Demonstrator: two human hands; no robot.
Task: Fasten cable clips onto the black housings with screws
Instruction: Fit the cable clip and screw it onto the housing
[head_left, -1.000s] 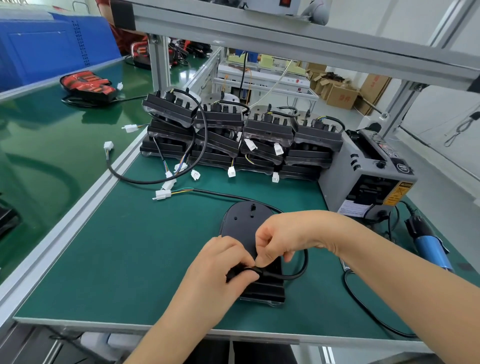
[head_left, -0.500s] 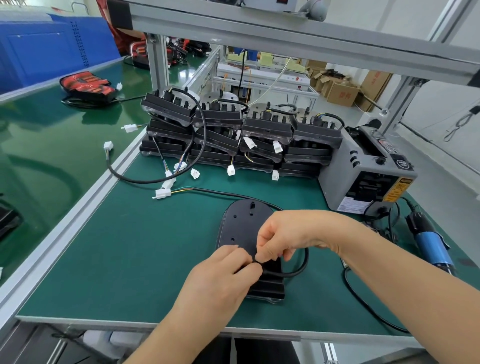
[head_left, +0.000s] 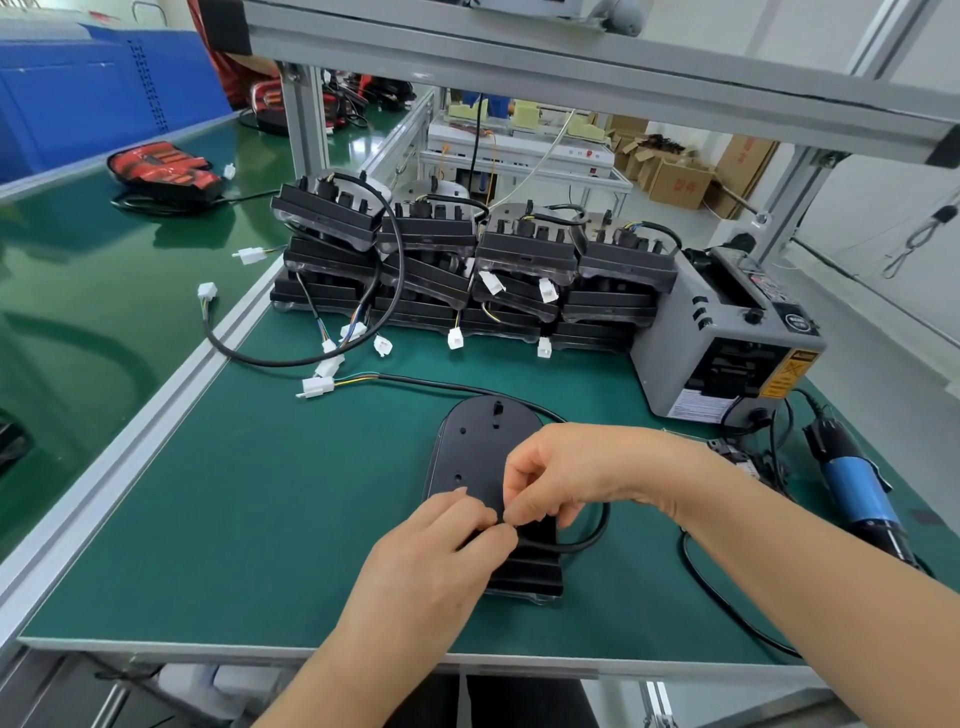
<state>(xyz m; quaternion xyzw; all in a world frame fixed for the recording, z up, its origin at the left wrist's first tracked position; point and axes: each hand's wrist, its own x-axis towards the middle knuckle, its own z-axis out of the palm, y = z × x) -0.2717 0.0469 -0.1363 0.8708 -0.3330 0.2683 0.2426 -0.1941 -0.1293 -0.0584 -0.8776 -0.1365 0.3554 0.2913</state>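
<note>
A green-matted counter (head_left: 234, 519) edged in aluminium rail fills the near ground. A glossy second counter (head_left: 78, 322) lies to its left, with blue crates (head_left: 78, 88) at the far left. A grey beam (head_left: 571, 73) crosses overhead on upright posts (head_left: 306, 119). Far right, cardboard boxes (head_left: 680, 182) stand on a pale floor (head_left: 857, 312) below white walls (head_left: 727, 26).

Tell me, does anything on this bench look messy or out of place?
Slightly. The stack of black housings at the back is uneven, with several lying tilted. One black cable from it loops over the aluminium rail and its white connector lies on the neighbouring table. Nothing looks spilled or broken.
</note>
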